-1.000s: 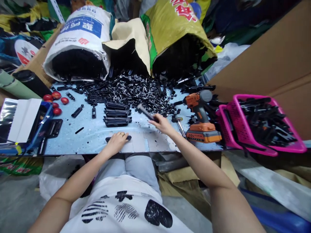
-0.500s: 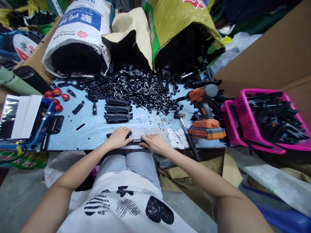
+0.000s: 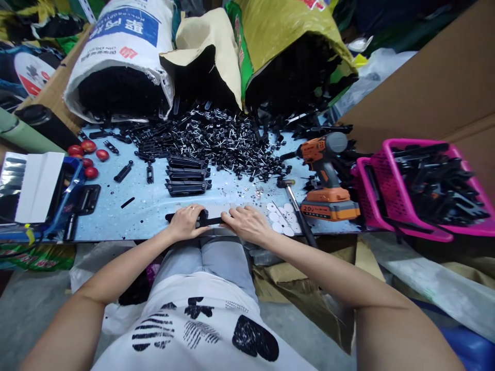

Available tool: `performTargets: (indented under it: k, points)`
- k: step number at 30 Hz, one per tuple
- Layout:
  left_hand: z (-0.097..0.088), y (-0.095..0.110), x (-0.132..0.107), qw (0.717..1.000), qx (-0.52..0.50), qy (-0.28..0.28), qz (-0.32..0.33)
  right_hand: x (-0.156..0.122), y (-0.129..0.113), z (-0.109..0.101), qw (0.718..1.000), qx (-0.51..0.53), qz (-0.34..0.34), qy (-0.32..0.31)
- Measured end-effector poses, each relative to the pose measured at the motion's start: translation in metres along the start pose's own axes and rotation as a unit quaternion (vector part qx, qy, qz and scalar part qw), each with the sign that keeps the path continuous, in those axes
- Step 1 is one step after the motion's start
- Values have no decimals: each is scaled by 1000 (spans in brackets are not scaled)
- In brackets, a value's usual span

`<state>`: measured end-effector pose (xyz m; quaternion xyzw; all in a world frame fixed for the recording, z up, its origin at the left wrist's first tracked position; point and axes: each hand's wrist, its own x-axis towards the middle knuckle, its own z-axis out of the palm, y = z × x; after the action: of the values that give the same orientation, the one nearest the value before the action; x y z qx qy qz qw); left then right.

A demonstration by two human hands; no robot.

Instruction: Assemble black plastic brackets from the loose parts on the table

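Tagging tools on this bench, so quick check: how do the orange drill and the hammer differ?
Colour: the drill is orange and dark grey; the hammer has a shiny shaft and black grip.
Build: the drill is bulky, with a thick "20V" battery base; the hammer is slim.
Direction: the drill's nose points left; the hammer's head points away from the person.
Shared: both are on the blue table, right of the right hand, unheld.
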<state>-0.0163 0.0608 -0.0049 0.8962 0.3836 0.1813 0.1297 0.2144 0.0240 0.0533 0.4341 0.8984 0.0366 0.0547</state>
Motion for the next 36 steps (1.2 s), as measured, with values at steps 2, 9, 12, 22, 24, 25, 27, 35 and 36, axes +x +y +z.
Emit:
performTargets:
  k: [2,9,12,22,24,25,27,35,36]
  points:
    - [2,0,0,1000,-1,5,12,2,2,-5,1000,-9,-6,-8]
    - [4,5,-3,1000,5,-12,-13,4,17,13,999,-12,-48,20]
    - [4,13,9,997,28,-67,9,0,28,43,996,10,-60,60]
    - [22,-7,184,977,151,-88,-123,-16,39,80,986,115,16,119]
    - [31,-12,196,976,148,-94,-127,-5,51,74,982,134,78,109]
    - [35,-11,198,976,149,-95,-127,5,58,72,978,137,118,105]
    - [36,-6,196,976,153,-89,-125,29,74,70,965,128,206,96]
    - [-28,-8,85,991,107,30,-80,82,108,71,928,168,317,103]
    - [-36,-13,62,990,87,59,-94,76,105,69,922,195,303,145]
